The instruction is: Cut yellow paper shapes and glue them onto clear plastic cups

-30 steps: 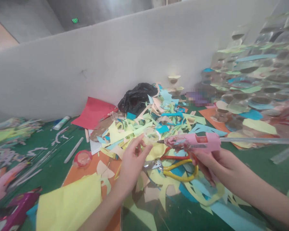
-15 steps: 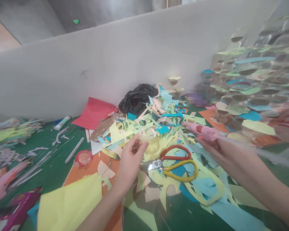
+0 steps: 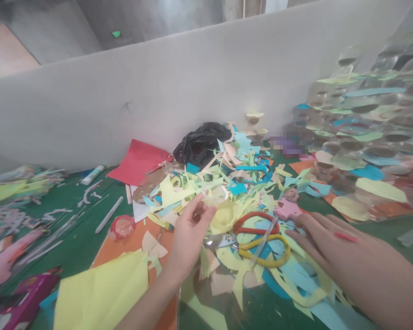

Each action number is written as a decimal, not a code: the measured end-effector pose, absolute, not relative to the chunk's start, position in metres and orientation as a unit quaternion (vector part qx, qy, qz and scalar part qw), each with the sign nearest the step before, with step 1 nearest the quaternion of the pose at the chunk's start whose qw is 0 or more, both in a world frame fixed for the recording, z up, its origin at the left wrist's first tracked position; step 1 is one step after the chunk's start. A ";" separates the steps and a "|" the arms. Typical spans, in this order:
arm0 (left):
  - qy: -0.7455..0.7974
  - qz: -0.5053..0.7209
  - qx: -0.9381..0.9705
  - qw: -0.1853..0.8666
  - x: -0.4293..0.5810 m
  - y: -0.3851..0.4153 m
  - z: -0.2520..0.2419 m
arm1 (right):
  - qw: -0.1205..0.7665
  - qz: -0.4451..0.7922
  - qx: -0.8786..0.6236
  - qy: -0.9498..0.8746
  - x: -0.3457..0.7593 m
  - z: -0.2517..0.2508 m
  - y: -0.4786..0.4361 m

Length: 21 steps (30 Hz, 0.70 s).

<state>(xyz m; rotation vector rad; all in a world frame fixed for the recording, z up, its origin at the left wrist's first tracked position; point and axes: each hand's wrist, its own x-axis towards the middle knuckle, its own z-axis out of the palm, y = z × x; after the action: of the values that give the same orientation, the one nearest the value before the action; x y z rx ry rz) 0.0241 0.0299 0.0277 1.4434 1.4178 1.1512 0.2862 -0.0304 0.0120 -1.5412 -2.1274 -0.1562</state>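
Observation:
My left hand (image 3: pixel 192 224) pinches the rim of a small clear plastic cup (image 3: pixel 216 196) above the paper scraps (image 3: pixel 179 190). To the right, my right hand (image 3: pixel 323 243) is at a pink glue gun (image 3: pixel 286 208); its fingertips touch the gun's body, and a clear glue stick (image 3: pixel 263 243) slants down toward the scissors. How firmly the fingers close round the gun is hard to see. Scissors with one red and one yellow handle (image 3: pixel 265 259) lie on the scraps between my hands, blades toward my left wrist.
Yellow paper (image 3: pixel 103 293) and a red tape roll (image 3: pixel 122 227) lie at the left. A black plastic bag (image 3: pixel 201 142) is by the wall (image 3: pixel 158 91). Stacked clear cups with paper pieces (image 3: pixel 371 133) stand at the right. A purple tool (image 3: pixel 27 298) lies lower left.
The pink glue gun has turned in my right hand, its glue stick swinging from the right side to point down toward the scissors. My left hand still holds the cup; the view has shifted slightly.

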 end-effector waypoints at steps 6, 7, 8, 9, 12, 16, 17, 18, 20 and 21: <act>0.564 0.454 0.554 0.410 0.028 0.028 0.027 | 0.161 0.009 -0.545 -0.823 0.242 0.029 0.003; 0.564 0.450 0.557 0.411 0.028 0.028 0.026 | 0.168 0.038 -0.550 -0.817 0.235 0.031 0.010; 0.562 0.448 0.561 0.411 0.028 0.028 0.025 | 0.176 0.088 -0.551 -0.811 0.230 0.033 0.015; 0.559 0.448 0.565 0.410 0.027 0.028 0.025 | 0.184 0.136 -0.554 -0.800 0.225 0.035 0.019; 0.550 0.444 0.573 0.415 0.027 0.027 0.024 | 0.207 0.260 -0.556 -0.762 0.218 0.040 0.022; 0.549 0.447 0.572 0.414 0.027 0.027 0.026 | 0.225 0.297 -0.566 -0.735 0.225 0.042 0.020; 0.552 0.451 0.569 0.410 0.027 0.026 0.026 | 0.222 0.305 -0.573 -0.727 0.230 0.041 0.020; 0.554 0.453 0.567 0.407 0.027 0.026 0.026 | 0.221 0.314 -0.580 -0.719 0.235 0.040 0.020; 0.560 0.457 0.562 0.403 0.026 0.026 0.027 | 0.232 0.331 -0.584 -0.704 0.247 0.038 0.022; 0.562 0.457 0.560 0.403 0.026 0.026 0.027 | 0.246 0.338 -0.582 -0.697 0.253 0.038 0.023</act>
<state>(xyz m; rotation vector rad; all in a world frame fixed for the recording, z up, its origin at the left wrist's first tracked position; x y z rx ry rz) 0.0262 0.0262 0.0273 1.4138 1.4191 1.1557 0.2527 0.0229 0.0381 -1.5876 -1.9027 0.9219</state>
